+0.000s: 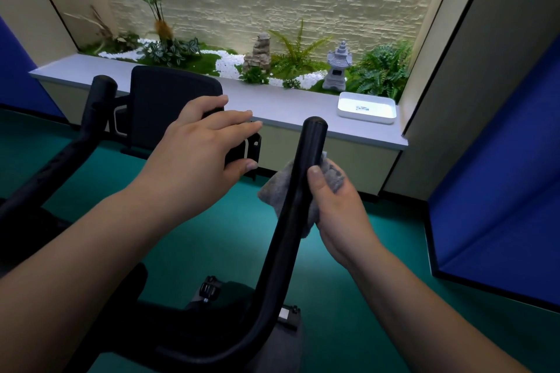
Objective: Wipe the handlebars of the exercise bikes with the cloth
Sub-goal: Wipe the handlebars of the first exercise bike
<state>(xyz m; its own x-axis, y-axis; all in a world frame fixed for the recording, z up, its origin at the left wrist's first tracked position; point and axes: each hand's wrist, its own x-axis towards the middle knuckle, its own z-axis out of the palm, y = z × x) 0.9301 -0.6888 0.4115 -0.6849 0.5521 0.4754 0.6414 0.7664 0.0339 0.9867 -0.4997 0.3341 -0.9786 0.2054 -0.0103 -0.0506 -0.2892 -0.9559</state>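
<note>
The right hand (339, 209) grips a grey cloth (280, 188) wrapped round the upper part of the bike's right handlebar (291, 191), thumb pressed on the bar. The left hand (200, 148) rests flat, fingers relaxed, on the black console (163, 106). The left handlebar (91, 118) stands apart, untouched. A white tray (366, 108) sits on the ledge (288, 103) beyond

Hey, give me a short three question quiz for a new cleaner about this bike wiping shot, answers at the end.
1. True or false: the right hand holds the grey cloth against the right handlebar.
2. What does the left hand rest on: A) the left handlebar, B) the bike's black console, C) the white tray?
3. Fill in: the white tray sits on the grey ____.

Key: 1 true; 2 B; 3 ledge.
</note>
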